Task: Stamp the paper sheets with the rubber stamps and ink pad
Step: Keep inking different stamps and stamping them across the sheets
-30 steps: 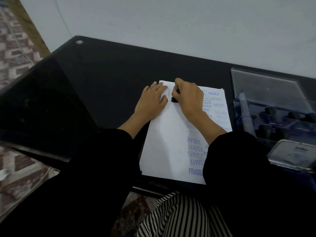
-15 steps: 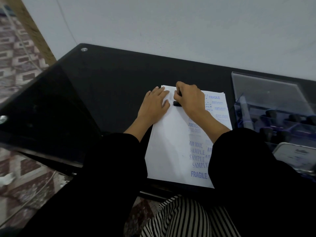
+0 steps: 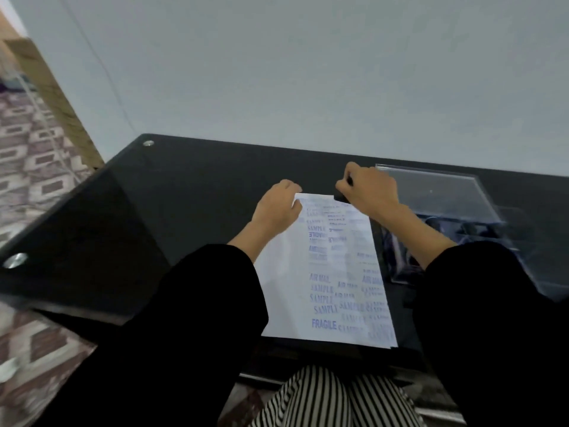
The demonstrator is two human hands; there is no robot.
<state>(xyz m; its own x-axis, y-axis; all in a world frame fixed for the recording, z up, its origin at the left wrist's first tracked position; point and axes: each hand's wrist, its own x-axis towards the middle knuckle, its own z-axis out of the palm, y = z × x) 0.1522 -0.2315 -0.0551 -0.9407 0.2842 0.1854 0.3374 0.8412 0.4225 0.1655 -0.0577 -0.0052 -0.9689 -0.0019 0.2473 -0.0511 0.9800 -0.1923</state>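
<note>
Right hand [image 3: 369,191] grips black rubber stamp [image 3: 340,198], mostly hidden, at white printed paper sheet's [image 3: 289,272] far edge; left hand [image 3: 277,209] curled there, grip indiscernible.

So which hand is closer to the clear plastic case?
Right. The right hand, gripping a stamp, is just beside the lid of the clear case; the left hand is at the far-left corner of the paper, across the sheet.

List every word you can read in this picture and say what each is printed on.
"FRAGILE": blue stamp mark, near end of the paper sheet.
"SAMPLE": blue, repeated on the same sheet.
"AIR MAIL": blue, mid-sheet, slightly blurred.
Remaining marks, far end and right edge: too blurred to read.
</note>
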